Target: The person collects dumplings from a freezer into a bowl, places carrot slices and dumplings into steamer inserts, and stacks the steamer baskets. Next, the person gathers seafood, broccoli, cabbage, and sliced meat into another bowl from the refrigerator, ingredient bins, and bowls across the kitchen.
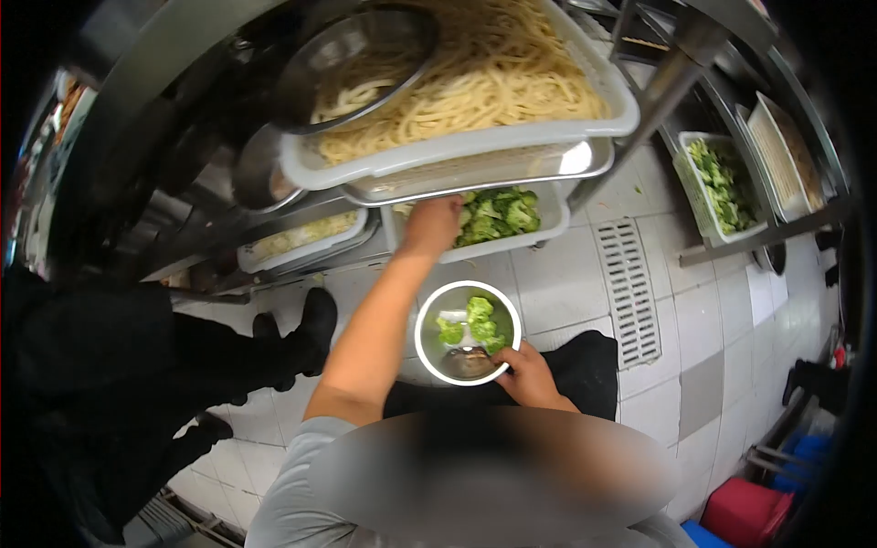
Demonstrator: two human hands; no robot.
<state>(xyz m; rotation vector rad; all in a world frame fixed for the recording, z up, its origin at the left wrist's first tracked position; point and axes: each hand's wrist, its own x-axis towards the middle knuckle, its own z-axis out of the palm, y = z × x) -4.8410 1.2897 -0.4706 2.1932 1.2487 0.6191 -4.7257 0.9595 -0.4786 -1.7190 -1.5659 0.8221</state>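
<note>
From the steel bowl, I'm seeing clear air toward three o'clock, above the floor drain. At twelve, a noodle tub and tray are overhanging the broccoli tub; I'm finding entry over its front rim, beside the left hand. A co-worker's shoe is standing at nine; a post is blocking just past one.

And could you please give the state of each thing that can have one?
Metal bowl: upright, holding a few broccoli florets
Right hand: gripping the metal bowl's rim
Broccoli bin: uncovered, holding florets
Left hand: at the broccoli bin, fingertips hidden
Noodle tub: uncovered, heaped with noodles
Upper bowl: over the noodles, contents unclear
Left tub: uncovered, holding pale food
Right basket: uncovered, holding greens
</note>
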